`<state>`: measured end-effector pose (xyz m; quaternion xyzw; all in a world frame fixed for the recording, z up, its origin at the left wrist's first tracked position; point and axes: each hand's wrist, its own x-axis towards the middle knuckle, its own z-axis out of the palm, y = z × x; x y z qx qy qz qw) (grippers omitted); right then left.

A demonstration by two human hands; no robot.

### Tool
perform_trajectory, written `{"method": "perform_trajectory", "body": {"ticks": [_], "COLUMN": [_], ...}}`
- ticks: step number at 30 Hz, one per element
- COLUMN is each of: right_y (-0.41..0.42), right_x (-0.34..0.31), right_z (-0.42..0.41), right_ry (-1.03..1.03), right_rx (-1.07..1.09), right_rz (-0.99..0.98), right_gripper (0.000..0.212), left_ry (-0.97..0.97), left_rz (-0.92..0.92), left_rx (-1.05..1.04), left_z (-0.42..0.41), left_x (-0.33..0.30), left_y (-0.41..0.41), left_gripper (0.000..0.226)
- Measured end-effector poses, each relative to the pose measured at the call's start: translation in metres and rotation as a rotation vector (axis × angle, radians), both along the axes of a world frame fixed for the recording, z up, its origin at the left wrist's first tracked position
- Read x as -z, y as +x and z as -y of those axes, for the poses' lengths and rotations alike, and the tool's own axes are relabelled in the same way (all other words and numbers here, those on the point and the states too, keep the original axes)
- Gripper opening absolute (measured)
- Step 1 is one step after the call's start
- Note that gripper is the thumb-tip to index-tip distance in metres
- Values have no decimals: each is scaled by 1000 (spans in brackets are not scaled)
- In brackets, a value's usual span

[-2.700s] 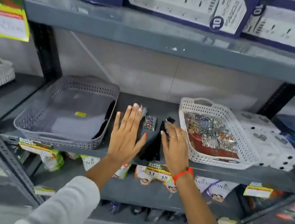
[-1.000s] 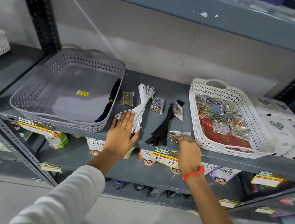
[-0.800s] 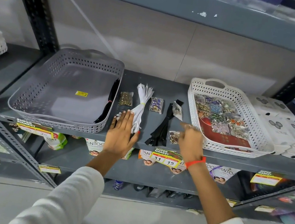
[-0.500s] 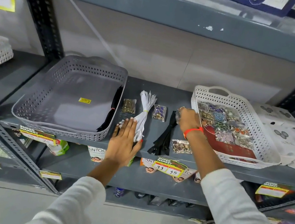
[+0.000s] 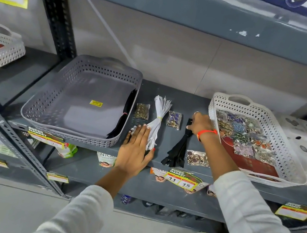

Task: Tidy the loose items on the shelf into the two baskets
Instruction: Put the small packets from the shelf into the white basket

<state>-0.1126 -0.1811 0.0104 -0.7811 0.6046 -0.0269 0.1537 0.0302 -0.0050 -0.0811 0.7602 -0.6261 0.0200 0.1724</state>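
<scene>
Fingers [image 5: 141, 132] of left hand [image 5: 135, 150] lie flat and close together, pressing the near end of the white bundle [image 5: 157, 121] against the shelf [image 5: 187, 101], near its front edge. Right hand [image 5: 201, 124] reaches in beside the white basket [image 5: 291, 160]; its fingers are curled at the far end of the black bundle [image 5: 178, 149], whether pinching anything cannot be told.

Loose between the baskets: gold packet [image 5: 142, 111] just beside the grey basket [image 5: 54, 97], purple packet [image 5: 174, 117], shiny packet [image 5: 195, 158] at the front edge. White basket already holds many packets; grey one shows only a dark strip along its right wall.

Risks: right sleeve passes over the shiny packet and could sweep it off the front edge. White bundle is banded at one point only, so lifting by one end may let the strips fan out.

Hidden: right fingertips and whatever lies under them. Packet contents too small to identify.
</scene>
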Motion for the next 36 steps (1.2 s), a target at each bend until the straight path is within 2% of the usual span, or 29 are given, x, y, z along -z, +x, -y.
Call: {"method": "perform_trajectory", "body": {"ticks": [5, 7, 14, 21, 23, 27, 30, 33, 36], "right_y": [-9, -11, -7, -2, -9, -23, -27, -23, -24], "right_x": [-5, -5, -7, -16, -23, -33, -31, -21, -7], "right_z": [3, 5, -9, -5, 3, 8, -3, -11, -13], "right_ry": [123, 138, 55, -1, 26, 77, 101, 136, 131], "right_rx": [52, 55, 30, 181, 147, 13, -69, -79, -87], "right_rz": [7, 23, 79, 366, 313, 32, -149, -216, -196], "right_gripper": [56, 59, 48, 25, 21, 29, 27, 27, 31], "left_ry": [-6, -3, -2, -5, -5, -13, -18, -16, -12], "left_rz": [-8, -6, -4, -8, -16, -13, -15, -27, -31], "left_rx": [3, 3, 0, -1, -3, -7, -4, 4, 2], "left_z": [-1, -1, 0, -1, -1, -1, -1, -1, -1], "left_x": [-1, 0, 1, 0, 1, 2, 2, 2, 2], "left_y": [-1, 0, 0, 0, 0, 0, 0, 0, 0], "left_gripper": [71, 71, 69, 69, 70, 68, 67, 67, 67]}}
